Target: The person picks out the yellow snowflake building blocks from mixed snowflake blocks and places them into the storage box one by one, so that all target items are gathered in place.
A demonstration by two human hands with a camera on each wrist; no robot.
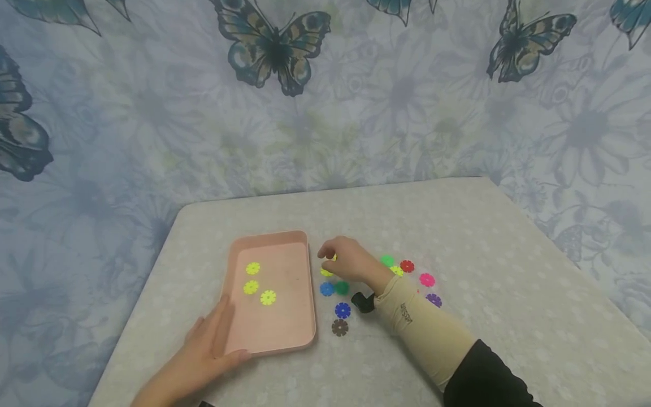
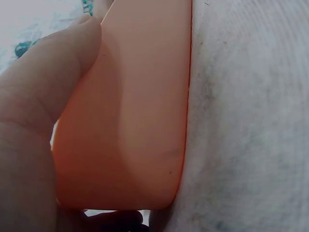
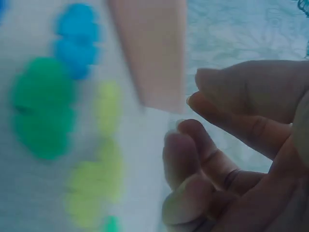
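Note:
My left hand (image 1: 205, 339) holds the near left corner of a pink tray (image 1: 297, 333); its thumb lies at the near edge and its fingers run along the left side. The left wrist view shows the tray wall (image 2: 145, 121) close beside that hand. Three yellow notched plastic discs (image 1: 268, 297) lie in the tray. Just right of the tray, my right hand (image 1: 348, 260) hovers over more yellow discs (image 1: 327, 272), partly covering them. Its fingers are loosely bent, and nothing shows between thumb and fingertips in the right wrist view (image 3: 236, 125).
Around the right forearm lie discs on the pale tablecloth: blue (image 1: 327, 289), green (image 1: 342, 288), dark blue (image 1: 343, 310), brown (image 1: 339, 327), red (image 1: 407, 266), pink (image 1: 427, 280) and purple (image 1: 434, 299). A butterfly-patterned wall (image 1: 356, 113) stands behind the table.

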